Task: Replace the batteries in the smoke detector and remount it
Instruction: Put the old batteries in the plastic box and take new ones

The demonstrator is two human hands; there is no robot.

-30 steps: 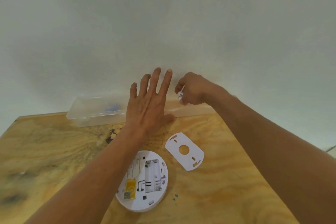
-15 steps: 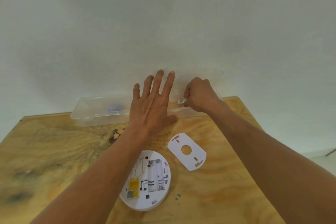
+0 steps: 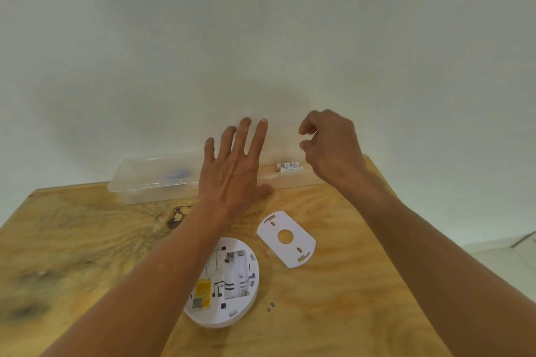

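The round white smoke detector [image 3: 229,284] lies back-up on the wooden table [image 3: 333,298], its battery bay uncovered, partly hidden by my left forearm. Its white mounting plate [image 3: 285,238] lies flat just to the right. White batteries [image 3: 288,167] rest in the right end of a clear plastic box [image 3: 145,180] at the table's far edge. My left hand [image 3: 232,171] lies flat over the box's middle, fingers spread. My right hand [image 3: 330,145] hovers above and right of the batteries, fingers loosely curled, holding nothing.
A pale wall rises directly behind the box. Something blue [image 3: 177,175] shows inside the box's left part. Two small dark specks [image 3: 270,306] lie on the table right of the detector. The table's right edge [image 3: 385,182] runs diagonally, with floor beyond.
My right hand set the white batteries into the box's right end, let go and lifted up. My left hand stayed on the box.
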